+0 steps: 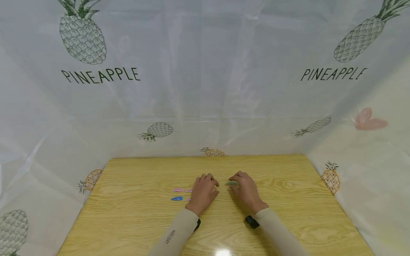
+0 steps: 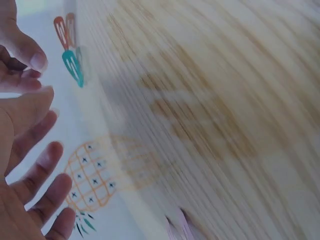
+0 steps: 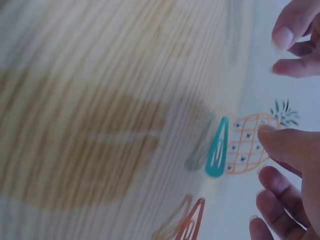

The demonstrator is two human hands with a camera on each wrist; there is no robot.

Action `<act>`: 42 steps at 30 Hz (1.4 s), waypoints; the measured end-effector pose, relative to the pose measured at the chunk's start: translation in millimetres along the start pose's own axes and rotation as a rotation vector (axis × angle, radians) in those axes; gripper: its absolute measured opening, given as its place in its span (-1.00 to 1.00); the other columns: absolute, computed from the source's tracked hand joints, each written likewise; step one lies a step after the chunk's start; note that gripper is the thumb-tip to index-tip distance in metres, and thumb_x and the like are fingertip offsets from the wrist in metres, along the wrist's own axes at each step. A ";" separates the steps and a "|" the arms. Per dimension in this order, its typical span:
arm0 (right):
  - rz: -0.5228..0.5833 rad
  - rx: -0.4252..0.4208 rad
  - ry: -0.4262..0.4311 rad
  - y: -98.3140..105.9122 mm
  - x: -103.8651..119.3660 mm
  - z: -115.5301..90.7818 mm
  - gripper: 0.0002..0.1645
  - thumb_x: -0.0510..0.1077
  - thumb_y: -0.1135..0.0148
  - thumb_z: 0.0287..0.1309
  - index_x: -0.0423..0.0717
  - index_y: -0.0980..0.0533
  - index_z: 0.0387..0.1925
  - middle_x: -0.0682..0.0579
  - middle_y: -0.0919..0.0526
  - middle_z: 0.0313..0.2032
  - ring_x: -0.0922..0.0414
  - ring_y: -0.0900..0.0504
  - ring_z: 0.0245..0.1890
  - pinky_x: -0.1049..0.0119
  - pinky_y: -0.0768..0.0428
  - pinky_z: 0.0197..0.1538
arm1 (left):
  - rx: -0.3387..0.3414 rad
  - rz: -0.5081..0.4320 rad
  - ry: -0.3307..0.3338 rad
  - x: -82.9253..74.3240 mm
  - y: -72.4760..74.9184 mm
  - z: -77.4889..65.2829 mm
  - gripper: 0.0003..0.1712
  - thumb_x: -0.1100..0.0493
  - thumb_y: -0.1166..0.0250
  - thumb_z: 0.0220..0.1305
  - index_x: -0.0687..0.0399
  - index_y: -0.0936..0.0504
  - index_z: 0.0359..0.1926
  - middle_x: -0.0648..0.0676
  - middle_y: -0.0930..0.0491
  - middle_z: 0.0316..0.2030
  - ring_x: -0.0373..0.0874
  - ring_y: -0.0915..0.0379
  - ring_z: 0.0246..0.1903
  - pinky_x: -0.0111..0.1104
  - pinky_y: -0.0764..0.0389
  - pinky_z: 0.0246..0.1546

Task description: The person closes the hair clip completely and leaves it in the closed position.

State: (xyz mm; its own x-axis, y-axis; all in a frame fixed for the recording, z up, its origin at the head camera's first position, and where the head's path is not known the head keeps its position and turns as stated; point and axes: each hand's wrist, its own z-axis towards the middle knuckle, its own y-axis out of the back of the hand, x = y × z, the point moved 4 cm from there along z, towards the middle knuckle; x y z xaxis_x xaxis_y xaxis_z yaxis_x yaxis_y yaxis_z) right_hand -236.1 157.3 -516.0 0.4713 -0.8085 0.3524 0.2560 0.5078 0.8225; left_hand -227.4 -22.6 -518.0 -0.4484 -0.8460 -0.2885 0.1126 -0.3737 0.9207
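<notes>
Both hands hover over the wooden table. My left hand [image 1: 203,192] has loosely bent fingers, thumb and forefinger apart with nothing between them. Beside it lie a blue snap hair clip [image 1: 177,198] and pink hair clips [image 1: 177,190], some partly covered by the hand. My right hand [image 1: 246,190] is beside a teal hair clip [image 1: 231,183], which overlaps its fingertips in the head view. The right wrist view shows the teal clip [image 3: 217,147] lying on the table, apart from the relaxed fingers [image 3: 280,192]. Close by is a red hair clip [image 3: 192,222], hidden in the head view.
The wooden table [image 1: 144,227] meets a pale pineapple-print sheet [image 1: 205,89] that rises at the back and sides. A dark wrist camera [image 1: 251,222] sits under the right wrist. Light glares at the table's near edge.
</notes>
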 end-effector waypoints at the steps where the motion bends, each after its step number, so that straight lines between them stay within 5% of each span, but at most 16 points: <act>1: -0.001 0.000 -0.004 0.4 -2.5 -0.1 -0.68 -0.29 -0.70 -0.04 -0.19 -0.77 -0.20 -0.03 -0.68 -0.25 0.00 -0.66 -0.23 0.08 -0.71 -0.17 | 0.003 -0.002 0.011 -1.8 -0.8 1.7 -0.78 0.03 -0.57 0.27 -0.08 -0.82 -0.10 -0.06 -0.57 -0.07 -0.09 -0.44 -0.04 -0.16 -0.51 0.09; 18: -0.106 0.018 -0.019 -2.1 -23.8 -2.4 -0.65 -0.26 -0.73 -0.09 -0.21 -0.76 -0.22 -0.03 -0.66 -0.27 -0.02 -0.64 -0.27 0.07 -0.69 -0.17 | 0.044 0.116 0.091 -20.7 -22.4 22.0 -0.71 -0.05 -0.54 0.31 -0.13 -0.81 -0.01 -0.08 -0.52 -0.11 -0.13 -0.35 -0.12 -0.22 -0.48 0.06; 27: -0.128 0.121 -0.094 -8.0 -24.0 2.3 -0.71 -0.23 -0.71 -0.02 -0.19 -0.78 -0.23 -0.03 -0.66 -0.26 -0.02 -0.61 -0.26 0.01 -0.68 -0.11 | 0.046 0.136 0.102 -29.7 -31.0 31.7 -0.74 -0.05 -0.55 0.30 -0.11 -0.83 -0.05 -0.06 -0.52 -0.17 -0.11 -0.35 -0.15 -0.21 -0.48 0.03; 42: -0.175 0.132 -0.118 -11.2 -20.2 8.3 -0.86 -0.35 -0.61 0.08 -0.10 -0.77 -0.41 0.02 -0.64 -0.32 0.02 -0.59 -0.29 0.00 -0.69 -0.10 | 0.038 0.175 0.079 -35.0 -40.3 37.9 -0.85 -0.03 -0.56 0.28 -0.13 -0.83 -0.21 -0.05 -0.51 -0.23 -0.10 -0.35 -0.21 -0.22 -0.45 -0.05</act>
State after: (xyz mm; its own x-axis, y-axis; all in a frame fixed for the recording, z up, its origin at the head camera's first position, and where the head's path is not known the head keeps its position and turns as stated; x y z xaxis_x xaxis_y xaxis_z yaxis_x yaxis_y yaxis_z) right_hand -255.5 165.5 -528.6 0.3260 -0.9138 0.2424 0.2094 0.3199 0.9240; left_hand -249.9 36.4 -535.0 -0.3542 -0.9244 -0.1417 0.1480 -0.2051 0.9675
